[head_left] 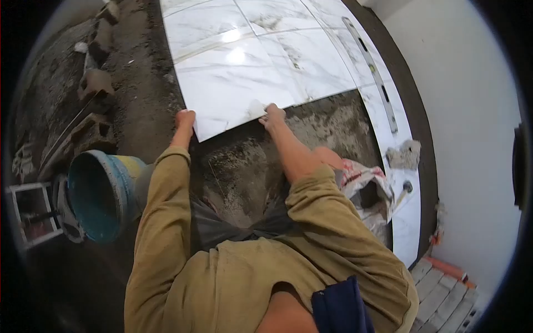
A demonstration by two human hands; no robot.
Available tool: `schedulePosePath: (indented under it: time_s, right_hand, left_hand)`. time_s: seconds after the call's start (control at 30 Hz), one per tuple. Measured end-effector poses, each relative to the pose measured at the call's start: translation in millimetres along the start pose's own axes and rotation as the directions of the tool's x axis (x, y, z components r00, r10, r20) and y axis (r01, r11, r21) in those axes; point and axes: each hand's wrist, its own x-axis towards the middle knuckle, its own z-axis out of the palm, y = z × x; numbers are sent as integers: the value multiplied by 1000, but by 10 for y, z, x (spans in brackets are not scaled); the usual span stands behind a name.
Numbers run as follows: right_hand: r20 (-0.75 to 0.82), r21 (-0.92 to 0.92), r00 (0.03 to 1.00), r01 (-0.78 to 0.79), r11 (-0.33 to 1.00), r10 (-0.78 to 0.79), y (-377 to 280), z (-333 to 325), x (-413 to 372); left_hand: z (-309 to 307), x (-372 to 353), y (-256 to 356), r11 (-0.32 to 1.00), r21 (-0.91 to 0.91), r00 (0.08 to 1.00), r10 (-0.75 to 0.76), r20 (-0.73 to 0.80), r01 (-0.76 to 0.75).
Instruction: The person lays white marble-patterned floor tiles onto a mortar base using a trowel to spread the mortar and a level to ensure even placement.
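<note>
A large white marbled tile [233,89] lies at the near left end of the tiled area, its near edge over the dark, rough mortar bed [239,166]. At the tile's left corner, my left hand [185,119] has its fingers closed on the edge. My right hand [273,116] grips the near edge further right, fingers wrapped at the rim. A small whitish piece [256,108] shows beside the right fingers; what it is I cannot make out. The undersides of both hands' grips are hidden.
A long level [371,72] lies on tiles at the right, near a rag [404,155], a mallet [407,187] and a torn bag [361,177]. A bucket [97,197] stands at left beside blocks [95,84]. A white wall [461,111] bounds the right side.
</note>
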Motion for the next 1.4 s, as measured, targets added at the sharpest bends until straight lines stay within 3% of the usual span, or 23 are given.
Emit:
schedulePosePath:
  time_s: [0.07, 0.1, 0.33, 0.4, 0.43, 0.5, 0.53, 0.6, 0.63, 0.67, 0.7, 0.83, 0.93, 0.97, 1.0, 1.03, 1.07, 1.1, 1.13, 1.17, 1.2, 1.33, 1.4]
  right_hand:
    - [-167, -30, 985, -58, 998, 52, 143, 271, -99]
    - [-228, -72, 973, 27, 997, -43, -354, -333, 111]
    - [-143, -85, 989, -42, 995, 29, -165, -50, 26]
    - [-240, -383, 961, 38, 923, -139, -204, -22, 62]
    - [-250, -377, 958, 39, 926, -142, -234, 19, 90]
    - [-61, -382, 959, 232, 894, -275, -250, 163, 128]
    - [25, -243, 954, 295, 924, -298, -337, 325, -272]
    - [391, -242, 819, 531, 812, -419, -635, 484, -1014]
    - [581, -382, 554, 833, 401, -596, -771, 482, -1108]
    - [656, -413, 397, 901, 135, -642, -1044, 397, -1670]
    - [664, -465, 435, 877, 121, -608, -1278, 199, -2187]
    - [472, -748, 505, 663, -25, -723, -1713, -889, -2312]
    - [482, -748, 330, 637, -185, -812, -1768, -2606, -1523]
    - [345, -846, 533, 533, -10, -772, -1847, -3268, -1419]
    - [-72, -926, 631, 245, 286, -772, -1850, -3772, -1412]
    - [-79, -987, 476, 87, 136, -876, -1759, -4926, -803]
    - [-163, -987, 388, -49, 156, -907, -1587, -6022, -491]
    - [-494, -857, 417, -382, 346, -763, -1464, -6999, -604]
    - [-388, -916, 509, -303, 262, -768, -1325, -8202, -241]
    - [-361, -930, 259, -25, 368, -896, -664, -9047, 36]
    - [-272, -949, 337, 61, 309, -901, -1070, -8246, 852]
    - [-191, -891, 502, 272, 363, -843, -300, -8505, -77]
    - [-214, -835, 550, 326, 443, -807, -203, -8571, -421]
  left_hand:
    - [-384, -197, 168, 999, -32, 998, -23, 50, 25]
    - [461, -417, 264, 993, -114, 991, -3, 131, 19]
    - [111, -177, 183, 997, 16, 969, -75, 236, 73]
    - [161, -188, 207, 983, -120, 987, 148, 56, -141]
    - [166, -286, 299, 982, -119, 986, 154, 67, -146]
    - [213, -448, 464, 964, -78, 965, 248, -84, -255]
    - [311, -99, 276, 956, -103, 962, 273, -13, -273]
    - [378, 337, 109, 883, -24, 883, 469, -15, -469]
    - [410, 399, 132, 865, -371, 911, 399, 105, -337]
    - [389, -12, 369, 829, -440, 908, 413, 68, -345]
    - [368, -223, 549, 845, -410, 921, 389, 32, -343]
    - [150, -279, 780, 896, -242, 895, 415, 164, -371]
    - [-44, 29, 721, 790, -98, 726, 598, 339, -605]
    - [-56, 29, 783, 698, -110, 629, 693, 351, -708]
    - [-122, -261, 981, 791, -145, 697, 597, 398, -595]
    - [-184, -549, 1092, 870, -167, 757, 487, 435, -464]
    - [-273, -329, 997, 885, -139, 777, 458, 431, -445]
    - [-300, -595, 1126, 853, -31, 789, 495, 364, -520]
    - [-364, -542, 1121, 809, 118, 786, 509, 350, -576]
    - [-384, -743, 1147, 817, 250, 851, 470, 234, -520]
    - [-472, -454, 922, 796, 321, 858, 479, 184, -513]
    - [-589, -223, 536, 834, 477, 953, 300, 30, -277]
    - [-735, -138, 372, 667, 693, 938, 345, 36, -272]
